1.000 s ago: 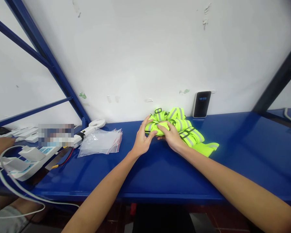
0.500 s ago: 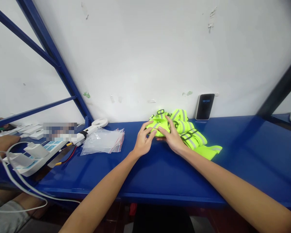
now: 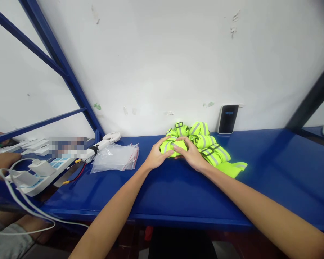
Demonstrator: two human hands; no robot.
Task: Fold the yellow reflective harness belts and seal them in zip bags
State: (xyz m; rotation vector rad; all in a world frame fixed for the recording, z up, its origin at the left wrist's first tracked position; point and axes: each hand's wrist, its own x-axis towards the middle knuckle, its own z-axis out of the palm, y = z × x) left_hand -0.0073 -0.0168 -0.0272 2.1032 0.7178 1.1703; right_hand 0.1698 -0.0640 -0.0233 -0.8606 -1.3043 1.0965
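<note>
Between my two hands is a folded bundle of neon-yellow reflective strap [image 3: 168, 145] with grey stripes. My left hand [image 3: 159, 154] grips its left side, thumb toward the front. On the right side my right hand [image 3: 191, 154] closes around it, its thumb pressing on top. Some fingers of both hands are hidden behind or under the bundle. More neon-yellow reflective straps [image 3: 203, 141] with black buckles lie in a pile just behind and to the right. A loose flat neon-yellow piece [image 3: 229, 168] sticks out at the pile's right end.
Clear zip bags [image 3: 115, 158] lie left on the blue table [image 3: 162, 196], near a small white fan [image 3: 111, 137] and a power strip [image 3: 47, 174] with cables. A device with a lit clock [image 3: 228, 118] leans against the wall. Another person's arm [image 3: 4, 162] shows far left.
Both hands have closed in around the strap bundle, fingers lower and tighter. The bundle looks more compact and sits slightly further left and nearer to me. The pile stays put.
</note>
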